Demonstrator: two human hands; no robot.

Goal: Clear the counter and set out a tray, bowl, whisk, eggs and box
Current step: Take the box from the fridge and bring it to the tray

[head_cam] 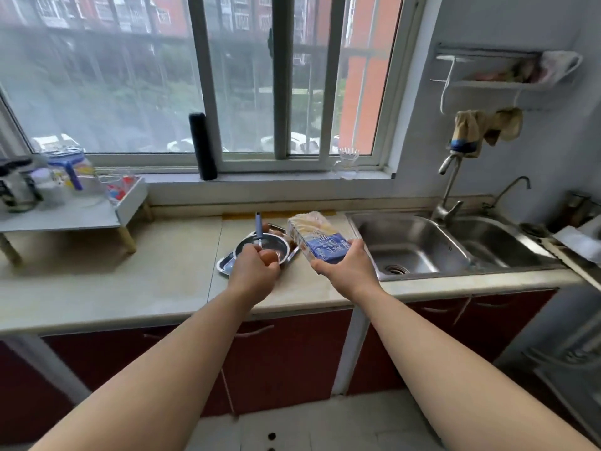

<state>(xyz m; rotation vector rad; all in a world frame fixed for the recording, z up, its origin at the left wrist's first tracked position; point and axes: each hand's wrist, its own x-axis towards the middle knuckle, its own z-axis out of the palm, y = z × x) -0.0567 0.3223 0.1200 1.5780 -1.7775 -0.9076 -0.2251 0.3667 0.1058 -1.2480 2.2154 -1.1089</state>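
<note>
A metal tray (224, 265) lies on the beige counter (130, 281) with a steel bowl (276, 243) on it. A whisk with a blue handle (258, 224) stands in the bowl. My left hand (253, 271) holds a brown egg (269, 257) at the bowl's near rim. Another egg (266, 227) shows behind the bowl. My right hand (344, 266) grips a blue and white box (320, 237), tilted in the air just right of the bowl, between it and the sink.
A double steel sink (422, 245) with a tap (450, 190) sits to the right. A small white shelf (65, 216) with jars and a kettle stands at the left. A black cylinder (202, 146) and a glass cup (347, 162) rest on the window sill.
</note>
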